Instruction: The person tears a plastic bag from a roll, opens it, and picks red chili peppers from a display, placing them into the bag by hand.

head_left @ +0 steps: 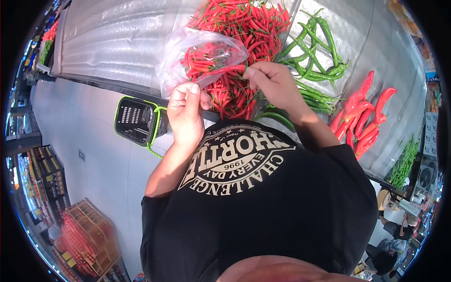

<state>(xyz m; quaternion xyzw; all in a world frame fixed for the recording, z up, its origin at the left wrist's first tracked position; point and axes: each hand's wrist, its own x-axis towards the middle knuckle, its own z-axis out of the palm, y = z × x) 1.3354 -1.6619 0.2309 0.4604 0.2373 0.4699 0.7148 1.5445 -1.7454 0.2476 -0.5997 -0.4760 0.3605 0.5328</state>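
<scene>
A clear plastic bag with several small red chilies inside hangs open over a heap of red chilies. My left hand is closed, thumb against fingers, on the bag's near edge. Between the thumb and fingers of my right hand is the stem end of a long red chili pepper. Its tip points left, across the front of the bag's mouth; whether it is inside the bag I cannot tell. Long green peppers lie just beyond my right hand.
Large red peppers lie farther right on the silvery bubble-lined display counter. A black shopping basket with green trim is left of my left forearm, by the counter's edge. Stocked shelves and a wooden crate display stand across the floor.
</scene>
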